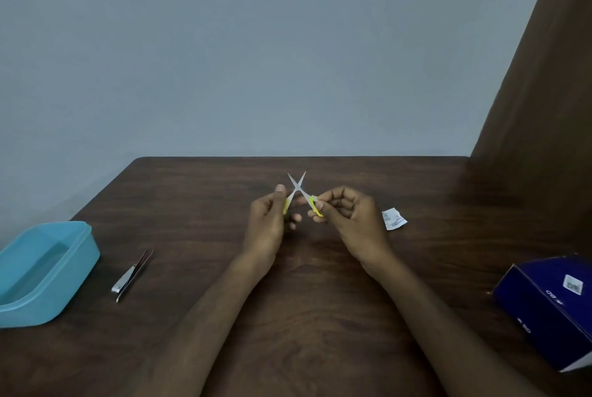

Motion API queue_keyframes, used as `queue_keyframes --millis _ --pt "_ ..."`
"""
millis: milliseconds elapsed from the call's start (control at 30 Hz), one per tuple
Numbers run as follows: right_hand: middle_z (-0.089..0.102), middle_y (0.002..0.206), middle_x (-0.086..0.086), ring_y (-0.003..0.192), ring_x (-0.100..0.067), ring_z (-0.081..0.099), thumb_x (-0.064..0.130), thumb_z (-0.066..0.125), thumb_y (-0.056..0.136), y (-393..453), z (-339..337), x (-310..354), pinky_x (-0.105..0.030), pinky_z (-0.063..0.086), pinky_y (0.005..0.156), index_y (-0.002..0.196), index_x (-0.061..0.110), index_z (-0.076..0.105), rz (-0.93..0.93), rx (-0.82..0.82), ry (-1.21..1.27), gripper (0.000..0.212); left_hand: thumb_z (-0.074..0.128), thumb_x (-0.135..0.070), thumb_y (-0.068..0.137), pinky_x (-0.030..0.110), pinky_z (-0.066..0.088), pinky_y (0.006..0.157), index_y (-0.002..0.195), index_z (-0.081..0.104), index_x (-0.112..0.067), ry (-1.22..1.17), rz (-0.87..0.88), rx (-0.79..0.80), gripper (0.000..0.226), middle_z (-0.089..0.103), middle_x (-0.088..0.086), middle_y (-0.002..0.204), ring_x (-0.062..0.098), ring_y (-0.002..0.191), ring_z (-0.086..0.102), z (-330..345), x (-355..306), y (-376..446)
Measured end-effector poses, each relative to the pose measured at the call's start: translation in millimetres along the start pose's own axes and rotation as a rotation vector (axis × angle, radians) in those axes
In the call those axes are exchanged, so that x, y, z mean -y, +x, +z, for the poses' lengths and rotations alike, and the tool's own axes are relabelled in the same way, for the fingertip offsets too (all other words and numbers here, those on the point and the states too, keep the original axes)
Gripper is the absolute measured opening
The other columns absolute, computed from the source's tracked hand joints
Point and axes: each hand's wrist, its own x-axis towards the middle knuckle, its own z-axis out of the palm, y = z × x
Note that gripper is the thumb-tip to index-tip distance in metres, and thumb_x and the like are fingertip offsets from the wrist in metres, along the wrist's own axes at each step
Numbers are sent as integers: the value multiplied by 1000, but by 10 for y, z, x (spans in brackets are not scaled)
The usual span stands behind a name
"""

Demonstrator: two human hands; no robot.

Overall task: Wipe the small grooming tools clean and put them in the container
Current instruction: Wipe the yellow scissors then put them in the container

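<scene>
Scissors (299, 193), small, yellow-handled, held up over the middle of the desk (320, 316) with blades spread in an X, points away from the body. Left hand (272, 217) curled round one yellow handle, right hand (346, 214) pinching the other between thumb and fingers. Probably light, rigid, slick on the steel; sharp at the tips, so best gripped by the handles and wiped from pivot to point. Tweezers (137, 271) and nail clipper (125, 279) side by side, touching, on the desk near the blue container (80, 255), itself open and cut off at the left edge. No cloth visible; small white sachet (394, 218) just right of the right hand, print unreadable. Handle loops mostly hidden by fingers. Dark blue box (544, 307) cropped at right.
</scene>
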Motion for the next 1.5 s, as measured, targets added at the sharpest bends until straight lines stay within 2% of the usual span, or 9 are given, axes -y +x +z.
queue_keyframes --millis 167,400,500,700,867,1033,1200,1300,1500 --pt "82 98 -4 87 -21 80 10 75 98 -27 78 -55 -37 63 82 96 8 69 -22 -60 -64 6 51 -27 113 23 52 67 121 76 -16 252 182 216 29 73 -9 85 3 78 62 -7 103 -19" --pt "78 94 7 84 -14 77 36 72 98 -29 115 -56 -58 63 78 93 28 65 -114 -243 -117 12 50 -20 113 25 62 74 117 71 -12 -47 41 149 23 82 5 110 19 93 76 -19 36 -25" --pt "77 88 8 82 -14 77 28 75 98 7 29 -43 -55 63 78 91 29 66 -152 -326 -166 11 56 -20 111 24 56 58 121 70 -8 26 58 196 21 82 9 104 22 74 75 -3 26 -62" --pt "73 91 8 84 -1 72 7 80 93 -5 -110 102 -16 57 74 95 14 77 -437 -346 -464 8 70 -23 103 25 52 58 114 77 -16 303 149 235 14 78 13 91 19 65 72 -1 93 -72" --pt "72 90 -1 75 -12 69 5 80 93 42 -185 8 -33 56 70 100 14 82 -537 -163 -675 11 72 -24 103 26 52 59 111 76 -17 324 163 254 12 77 8 86 20 66 73 -1 115 -67" --pt "68 87 2 74 -9 65 7 77 95 104 -281 -13 -39 57 72 98 15 82 -447 -336 -701 10 72 -24 102 27 52 59 110 77 -19 367 169 296 11 70 -5 77 21 67 74 2 98 -87" --pt "67 98 2 85 -4 64 3 72 98 19 -220 62 -16 50 81 106 11 81 -550 -300 -695 14 72 -23 102 24 51 58 108 77 -16 365 164 259 10 70 -6 75 21 66 74 8 99 -75" --pt "66 96 -1 85 -10 64 1 74 94 22 -128 -4 -21 50 78 103 10 82 -578 -171 -761 14 73 -26 102 25 52 59 106 77 -15 371 171 261 12 70 -5 75 19 66 75 -3 99 -72" --pt "63 90 3 76 -9 61 6 75 96 105 -299 -29 -34 54 74 101 13 82 -457 -392 -749 12 73 -25 101 33 55 61 107 78 -19 400 179 300 9 73 5 81 23 69 77 -2 102 -93"
